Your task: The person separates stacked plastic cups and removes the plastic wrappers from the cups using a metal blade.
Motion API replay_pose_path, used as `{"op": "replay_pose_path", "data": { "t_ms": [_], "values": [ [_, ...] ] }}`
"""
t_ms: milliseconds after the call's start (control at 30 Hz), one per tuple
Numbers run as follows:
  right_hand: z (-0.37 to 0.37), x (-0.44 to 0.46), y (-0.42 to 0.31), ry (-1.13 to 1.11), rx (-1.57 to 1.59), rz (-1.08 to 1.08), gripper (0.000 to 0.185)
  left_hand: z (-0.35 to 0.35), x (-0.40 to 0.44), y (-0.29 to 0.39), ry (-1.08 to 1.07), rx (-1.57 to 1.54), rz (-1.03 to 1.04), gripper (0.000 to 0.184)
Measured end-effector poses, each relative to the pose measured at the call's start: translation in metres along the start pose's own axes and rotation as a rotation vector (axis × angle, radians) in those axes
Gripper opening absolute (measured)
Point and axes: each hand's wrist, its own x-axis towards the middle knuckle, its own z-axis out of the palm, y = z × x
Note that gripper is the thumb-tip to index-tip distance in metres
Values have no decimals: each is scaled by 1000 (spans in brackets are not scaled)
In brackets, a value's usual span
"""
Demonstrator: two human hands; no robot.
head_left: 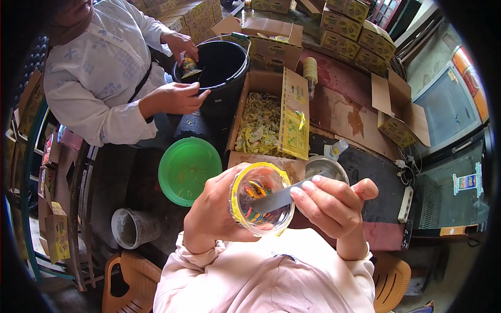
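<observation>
My left hand point(209, 208) is wrapped round a clear plastic cup point(259, 225) with a yellow rim, its mouth tilted toward me. Coloured print shows through the cup. Between the thumb and fingers of my right hand point(336, 206) is a flat grey metal blade point(276, 200), whose far end reaches into the cup's mouth. Just beyond my hands stand a round metal bowl point(339, 169), partly hidden by my right hand, and an open carton point(245, 112) full of yellow-green wrapper scraps.
A co-worker point(104, 73) at the upper left holds a small printed item over a black bucket point(222, 91). A green basin point(189, 169) and a grey pail point(130, 228) are at the left. Stacked cups point(310, 70), a clear cup point(336, 148) and cartons point(342, 26) lie beyond.
</observation>
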Motion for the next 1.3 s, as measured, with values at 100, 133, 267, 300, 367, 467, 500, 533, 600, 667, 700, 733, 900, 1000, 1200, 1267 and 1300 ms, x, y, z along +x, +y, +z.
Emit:
{"op": "replay_pose_path", "data": {
  "t_ms": [100,133,267,300,367,467,500,533,600,667,700,733,900,1000,1200,1267,1300],
  "values": [
    [0,0,4,-13,-10,-19,9,0,2,-1,-21,33,48,70],
    [0,0,4,-10,-13,-23,10,1,2,-2,-20,37,66,70],
    [-5,1,2,-5,-5,9,12,1,0,-4,10,-143,-47,71],
    [-9,1,1,-5,1,27,12,0,-1,-4,23,-112,-40,71],
    [-14,1,-2,-34,5,39,12,0,-3,-4,47,-53,-27,71],
    [-18,-1,-4,-75,7,46,14,2,-3,-1,40,-77,-47,72],
    [-17,0,-5,-77,8,53,14,2,-1,0,45,6,30,73],
    [-16,1,-5,-79,9,60,14,1,1,1,51,89,105,73],
    [-14,1,-5,-59,7,55,13,2,2,3,74,155,188,74],
    [-13,1,-5,-49,14,60,13,4,2,2,89,102,166,73],
    [-14,0,-5,-47,23,67,12,4,2,1,87,68,136,73],
    [-15,0,-6,-45,32,74,12,3,2,-2,66,17,69,73],
    [-19,-1,-9,-72,15,70,11,4,5,2,58,28,27,66],
    [-16,-1,-8,-57,14,63,11,9,6,4,95,65,41,59],
    [-9,-2,-6,-4,23,52,9,11,6,6,99,38,38,52],
    [-7,-1,-5,-1,24,48,8,11,5,5,96,33,36,52],
    [-7,-1,-5,0,23,48,8,11,5,5,91,40,36,52]
  ]
}}
